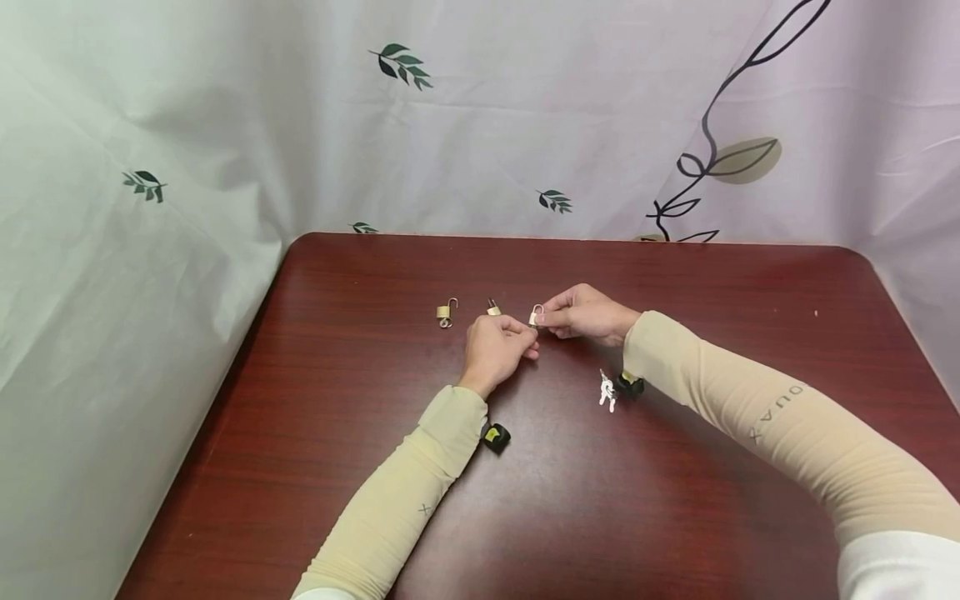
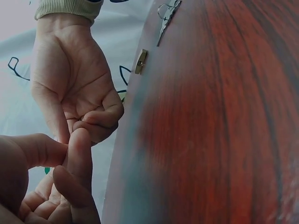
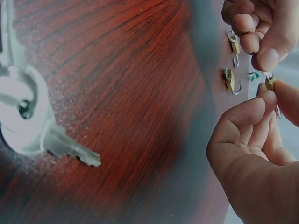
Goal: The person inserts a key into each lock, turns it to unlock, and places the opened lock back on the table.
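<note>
Above the far half of a reddish-brown wooden table, a small brass padlock is held between the two hands; its body is pinched by the thumb and fingers of the right hand, and its shackle is pointed upward; at its lower end a silvery piece, mostly hidden, is pinched by the left hand, the thumb and forefinger being pressed together on it; whether the piece is seated in the keyhole cannot be told. To the left, a padlock with a raised shackle is seen on the table; a partly covered padlock is placed just beyond the left hand; in the left wrist view, another padlock is shown near a ring of keys, which is laid beside the right wrist. Both forearms are covered by cream sleeves; the background is formed by a leaf-printed curtain.
</note>
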### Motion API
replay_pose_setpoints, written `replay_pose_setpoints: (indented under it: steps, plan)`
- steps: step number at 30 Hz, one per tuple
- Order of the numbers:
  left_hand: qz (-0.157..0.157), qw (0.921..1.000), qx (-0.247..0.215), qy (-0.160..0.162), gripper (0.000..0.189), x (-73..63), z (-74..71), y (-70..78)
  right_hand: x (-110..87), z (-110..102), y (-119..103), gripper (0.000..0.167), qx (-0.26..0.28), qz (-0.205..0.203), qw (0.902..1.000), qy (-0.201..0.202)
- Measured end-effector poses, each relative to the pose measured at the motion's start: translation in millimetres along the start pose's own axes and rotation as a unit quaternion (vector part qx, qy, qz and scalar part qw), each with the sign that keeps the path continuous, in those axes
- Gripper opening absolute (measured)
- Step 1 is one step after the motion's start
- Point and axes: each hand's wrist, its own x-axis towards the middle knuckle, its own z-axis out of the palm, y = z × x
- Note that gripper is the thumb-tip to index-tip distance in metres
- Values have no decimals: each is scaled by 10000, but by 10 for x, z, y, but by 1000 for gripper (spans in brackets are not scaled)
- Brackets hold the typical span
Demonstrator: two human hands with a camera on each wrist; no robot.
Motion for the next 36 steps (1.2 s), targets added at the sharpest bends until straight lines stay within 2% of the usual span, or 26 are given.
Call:
replay_pose_setpoints:
  steps: [6, 16, 24, 36]
  plan:
    - [91, 9996, 225, 115, 8, -7, 6, 4, 0, 8, -6, 13, -76, 16, 10000, 58]
    - [86, 9992, 352, 154, 10, -14, 3, 5, -10, 5, 5, 14, -104, -17, 9999, 27]
    - [-158, 9998, -65, 35, 9, 7, 18, -21, -12, 4, 18, 21, 90, -165, 9998, -94]
    - [-427, 9986, -264, -162, 16, 13, 14, -4, -16, -6, 22, 29, 197, -352, 9990, -207]
